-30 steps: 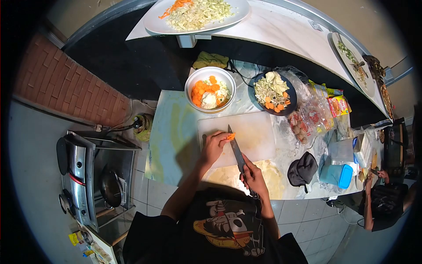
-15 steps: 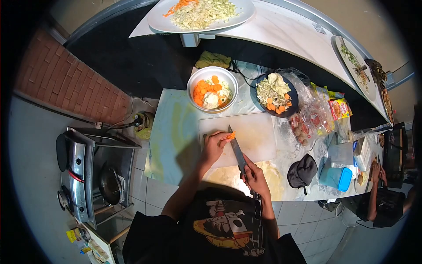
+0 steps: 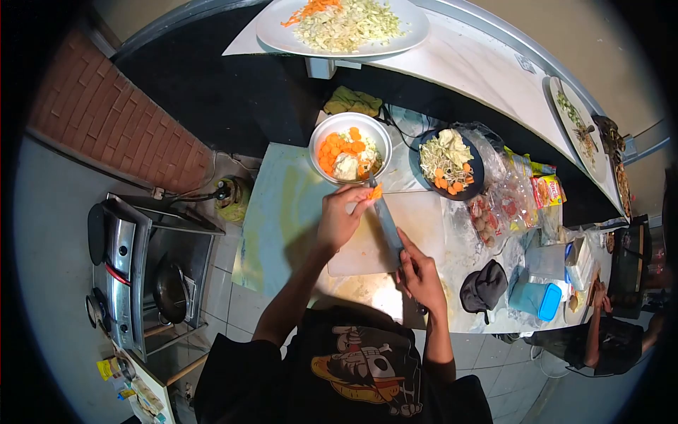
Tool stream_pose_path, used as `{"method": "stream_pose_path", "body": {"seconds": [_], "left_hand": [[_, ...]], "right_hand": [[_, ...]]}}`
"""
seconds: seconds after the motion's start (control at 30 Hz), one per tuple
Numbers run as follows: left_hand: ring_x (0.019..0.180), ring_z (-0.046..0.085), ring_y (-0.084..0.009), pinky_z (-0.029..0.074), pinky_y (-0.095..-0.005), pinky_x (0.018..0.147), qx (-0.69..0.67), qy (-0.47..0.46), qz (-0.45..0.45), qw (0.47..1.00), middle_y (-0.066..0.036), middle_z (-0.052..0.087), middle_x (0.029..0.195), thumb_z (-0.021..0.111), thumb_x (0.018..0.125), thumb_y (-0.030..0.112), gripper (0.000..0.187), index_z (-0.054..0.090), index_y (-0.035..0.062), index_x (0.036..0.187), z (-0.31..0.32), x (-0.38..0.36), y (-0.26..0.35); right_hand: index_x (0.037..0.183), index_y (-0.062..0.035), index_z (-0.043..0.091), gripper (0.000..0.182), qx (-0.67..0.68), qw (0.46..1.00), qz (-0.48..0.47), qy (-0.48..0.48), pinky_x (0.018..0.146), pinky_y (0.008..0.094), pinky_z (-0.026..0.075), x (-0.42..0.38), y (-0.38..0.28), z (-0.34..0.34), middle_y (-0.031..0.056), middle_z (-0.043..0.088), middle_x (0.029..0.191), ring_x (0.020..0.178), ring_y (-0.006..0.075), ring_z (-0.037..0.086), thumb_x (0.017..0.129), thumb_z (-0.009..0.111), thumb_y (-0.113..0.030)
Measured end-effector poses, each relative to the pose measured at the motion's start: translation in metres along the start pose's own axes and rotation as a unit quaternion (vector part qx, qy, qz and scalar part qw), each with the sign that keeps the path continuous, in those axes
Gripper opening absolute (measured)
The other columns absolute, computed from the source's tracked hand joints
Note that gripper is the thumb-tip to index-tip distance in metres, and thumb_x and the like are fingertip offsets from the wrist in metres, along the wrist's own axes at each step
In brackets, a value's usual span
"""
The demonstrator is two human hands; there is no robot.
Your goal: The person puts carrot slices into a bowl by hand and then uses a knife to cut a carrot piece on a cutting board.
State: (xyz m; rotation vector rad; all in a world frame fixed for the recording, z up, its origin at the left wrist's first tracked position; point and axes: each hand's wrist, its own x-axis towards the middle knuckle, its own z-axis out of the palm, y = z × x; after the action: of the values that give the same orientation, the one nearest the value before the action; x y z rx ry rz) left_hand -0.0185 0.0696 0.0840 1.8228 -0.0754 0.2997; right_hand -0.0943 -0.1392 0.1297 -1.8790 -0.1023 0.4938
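My left hand (image 3: pixel 340 218) pinches orange carrot pieces (image 3: pixel 376 191) between thumb and fingertips, beside the knife blade near its tip. My right hand (image 3: pixel 421 277) is closed around the handle of a large kitchen knife (image 3: pixel 386 227). The blade points away from me, its tip at the near rim of a white bowl (image 3: pixel 316 133). Inside the bowl are carrot slices (image 3: pixel 330 150), a pale lump and chopped pale-green vegetable. Under the knife lies a white cutting board (image 3: pixel 425 225), partly hidden by my hands.
Right of the bowl stands a dark plate (image 3: pixel 478 164) with sprouts and carrot slices. Plastic bags (image 3: pixel 494 212), a black cap (image 3: pixel 484 286) and a blue-lidded container (image 3: pixel 549 302) occupy the right side. A shelf above bears a platter (image 3: pixel 272 35). Another person (image 3: pixel 600 346) is at far right.
Both hands have moved forward from over the cutting board toward the bowl, carrying the knife and carrot pieces. The knife tip now reaches the bowl's near rim. The view has shifted slightly.
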Motion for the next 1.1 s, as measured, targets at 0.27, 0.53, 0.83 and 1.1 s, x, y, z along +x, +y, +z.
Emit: {"method": "stream_pose_path", "body": {"seconds": [0.27,0.53,0.83,1.1], "left_hand": [[0.091,0.072,-0.0213,0.056,-0.0308,0.086,-0.015,-0.022,0.003,1.000,-0.018,0.073,0.102,0.073,0.087,0.004,0.025,0.068,-0.0062,0.109,-0.011,0.067,-0.012],[0.093,0.072,-0.0224,0.057,-0.0311,0.085,0.025,-0.064,-0.006,0.998,-0.018,0.073,0.099,0.070,0.089,0.003,0.023,0.067,-0.0079,0.109,-0.019,0.078,-0.033],[0.081,0.072,-0.0242,0.055,-0.0344,0.071,0.199,-0.098,0.019,0.975,-0.016,0.073,0.096,0.070,0.089,0.017,0.021,0.072,0.0012,0.103,-0.042,0.118,-0.033],[0.093,0.065,-0.0372,0.052,-0.0478,0.082,0.392,-0.079,0.045,0.915,-0.018,0.067,0.093,0.068,0.084,0.013,0.016,0.066,0.0053,0.099,-0.022,0.153,-0.055]], "right_hand": [[0.150,-0.0160,0.043,0.066,-0.151,0.980,-0.102,0.080,0.066,0.0413,0.050,0.054,-0.027,-0.006,0.0249,0.061,0.075,0.063,0.0377,0.060,0.088,0.053,0.004],[0.150,-0.0177,0.044,0.074,-0.283,0.952,-0.074,0.091,0.071,0.0490,0.048,0.068,-0.031,-0.016,0.0262,0.065,0.085,0.074,0.0430,0.064,0.081,0.057,0.007],[0.148,-0.0138,0.048,0.059,-0.176,0.967,-0.107,0.149,0.062,0.0324,0.049,0.059,-0.009,-0.024,0.0154,0.051,0.064,0.054,0.0207,0.053,0.092,0.049,0.005],[0.146,-0.0103,0.048,0.054,-0.093,0.985,-0.047,0.136,0.064,0.0336,0.048,0.037,0.013,-0.029,0.0244,0.052,0.068,0.054,0.0282,0.049,0.093,0.048,0.001]]}}
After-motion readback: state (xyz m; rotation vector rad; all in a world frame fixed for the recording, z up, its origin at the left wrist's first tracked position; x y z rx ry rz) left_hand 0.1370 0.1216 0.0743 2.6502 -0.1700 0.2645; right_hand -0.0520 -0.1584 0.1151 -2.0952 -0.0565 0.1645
